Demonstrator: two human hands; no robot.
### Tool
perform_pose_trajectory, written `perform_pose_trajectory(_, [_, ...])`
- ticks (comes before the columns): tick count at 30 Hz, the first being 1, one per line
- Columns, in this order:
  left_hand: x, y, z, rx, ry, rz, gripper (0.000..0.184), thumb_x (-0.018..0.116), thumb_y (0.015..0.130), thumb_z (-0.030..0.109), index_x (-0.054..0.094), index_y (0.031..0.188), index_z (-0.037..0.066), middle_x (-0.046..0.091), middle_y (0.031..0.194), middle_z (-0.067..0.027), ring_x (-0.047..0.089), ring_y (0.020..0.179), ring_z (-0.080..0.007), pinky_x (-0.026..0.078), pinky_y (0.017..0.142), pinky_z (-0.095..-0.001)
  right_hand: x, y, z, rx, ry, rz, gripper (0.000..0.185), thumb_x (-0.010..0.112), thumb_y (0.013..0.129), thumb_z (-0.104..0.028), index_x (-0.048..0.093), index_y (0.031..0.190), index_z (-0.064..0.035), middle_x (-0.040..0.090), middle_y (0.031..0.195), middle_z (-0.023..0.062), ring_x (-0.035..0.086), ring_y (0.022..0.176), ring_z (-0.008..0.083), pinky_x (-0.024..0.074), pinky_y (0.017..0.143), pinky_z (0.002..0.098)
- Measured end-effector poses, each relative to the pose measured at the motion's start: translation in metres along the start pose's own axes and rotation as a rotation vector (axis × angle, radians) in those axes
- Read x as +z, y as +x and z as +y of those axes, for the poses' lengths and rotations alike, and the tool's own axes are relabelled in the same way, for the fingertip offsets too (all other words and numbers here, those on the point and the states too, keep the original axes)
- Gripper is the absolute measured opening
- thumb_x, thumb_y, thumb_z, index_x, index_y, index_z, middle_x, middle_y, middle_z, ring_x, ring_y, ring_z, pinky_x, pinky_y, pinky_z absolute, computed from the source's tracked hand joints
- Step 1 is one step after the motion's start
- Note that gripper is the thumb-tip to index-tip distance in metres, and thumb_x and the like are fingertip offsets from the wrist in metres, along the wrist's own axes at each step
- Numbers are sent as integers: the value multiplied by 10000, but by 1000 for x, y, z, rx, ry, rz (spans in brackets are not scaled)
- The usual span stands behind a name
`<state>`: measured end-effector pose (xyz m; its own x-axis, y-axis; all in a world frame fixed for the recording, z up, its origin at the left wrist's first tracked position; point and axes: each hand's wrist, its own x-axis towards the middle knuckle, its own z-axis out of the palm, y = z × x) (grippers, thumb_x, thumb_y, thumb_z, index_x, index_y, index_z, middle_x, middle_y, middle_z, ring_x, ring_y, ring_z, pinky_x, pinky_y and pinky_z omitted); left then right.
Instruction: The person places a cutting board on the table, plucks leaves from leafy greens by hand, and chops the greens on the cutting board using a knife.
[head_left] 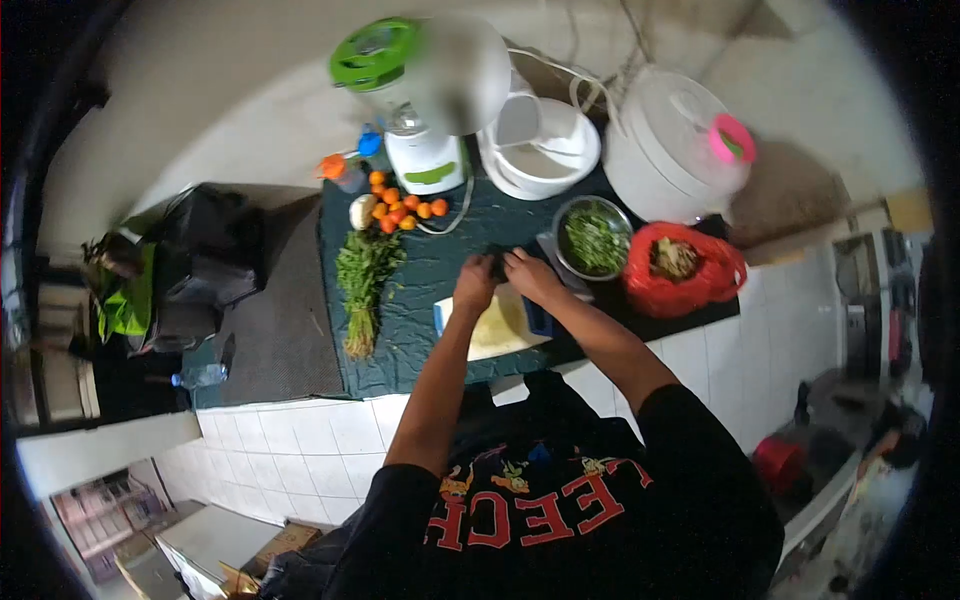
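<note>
Both hands are close together just beyond the cutting board (500, 328), over the dark green cloth (415, 340). My left hand (475, 283) has its fingers curled around a small dark thing (498, 266) that is too unclear to name. My right hand (532, 275) meets it from the other side, fingers also bent in on it. To the right stands a metal bowl (568, 262) of chopped greens (595, 238). A bunch of leafy greens (365, 285) lies left of the board, stems toward me.
Orange and red tomatoes (398, 215) lie beside a white blender (425, 160). Behind are a white tub (535, 185) and a large white lidded container (665, 150). An open red plastic bag (700, 280) sits at the right. A bottle (203, 376) lies far left.
</note>
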<state>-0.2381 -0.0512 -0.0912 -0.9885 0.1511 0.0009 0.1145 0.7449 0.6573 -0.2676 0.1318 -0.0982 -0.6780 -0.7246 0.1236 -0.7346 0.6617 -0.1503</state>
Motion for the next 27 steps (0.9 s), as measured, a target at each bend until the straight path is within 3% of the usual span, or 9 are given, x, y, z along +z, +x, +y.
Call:
perform_pose_trajectory(4, [3,17,42,14,-140,116,478,693,806,65,618,1274,4,663,1118,-253,619,1076,-453,502,945,-488,-30,10,5,237,156,110,180,598,814,-93,692,937,-1,650,1030,150,643,1004,357,572,885,400])
perform_pose_trajectory(6, [-6,17,62,105,-119,134,460,680,830,58,614,1281,3,661,1129,-248,627,1069,-450,508,938,-483,-58,-4,1,190,163,323,191,583,828,-64,691,972,3,661,1095,153,639,1053,354,555,920,406])
perform_pose_trajectory(8, [-14,9,81,188,-99,166,442,666,853,52,609,1289,2,658,1141,-244,634,1062,-448,513,931,-478,-105,-32,6,229,262,234,289,567,847,-21,696,1106,-13,671,1202,118,608,1137,326,516,982,407])
perform_pose_trajectory(12, [-14,-23,75,62,-118,100,324,652,917,86,651,1235,26,665,1146,-222,657,1025,-419,532,896,-452,-168,-116,52,687,331,296,312,524,948,-72,673,1215,-8,665,1273,161,630,1174,316,496,1034,401])
perform_pose_trajectory(13, [-11,-33,69,-6,-138,36,300,676,901,97,673,1190,16,684,1114,-216,661,988,-400,534,879,-445,-174,-149,75,541,293,481,317,518,957,-84,669,1225,-8,652,1309,172,615,1216,320,484,1051,406])
perform_pose_trajectory(14, [-9,-44,67,-75,-158,-27,278,701,884,107,696,1144,7,703,1081,-209,664,950,-382,535,862,-438,-183,-163,96,699,-79,255,312,526,937,-74,678,1202,-12,654,1293,180,629,1189,332,485,1044,418])
perform_pose_trajectory(18, [5,-85,56,-12,-11,-123,365,728,870,180,679,1195,22,671,1197,-199,610,1139,-387,483,999,-452,-192,-215,142,717,41,377,276,517,924,-70,697,1117,9,692,1107,231,676,1042,377,546,851,489])
perform_pose_trajectory(21, [9,-96,62,-42,-41,-134,364,726,876,183,680,1197,19,665,1205,-205,607,1152,-386,478,1015,-444,-175,-225,157,935,10,-79,283,464,978,-186,700,997,-30,692,1033,241,705,914,420,564,780,526])
perform_pose_trajectory(27, [3,-107,83,-119,-133,-22,303,718,885,133,699,1156,-2,693,1109,-192,661,1058,-362,524,950,-418,-195,-206,136,873,-72,100,225,518,930,-142,709,941,-25,705,997,217,697,929,410,568,782,496])
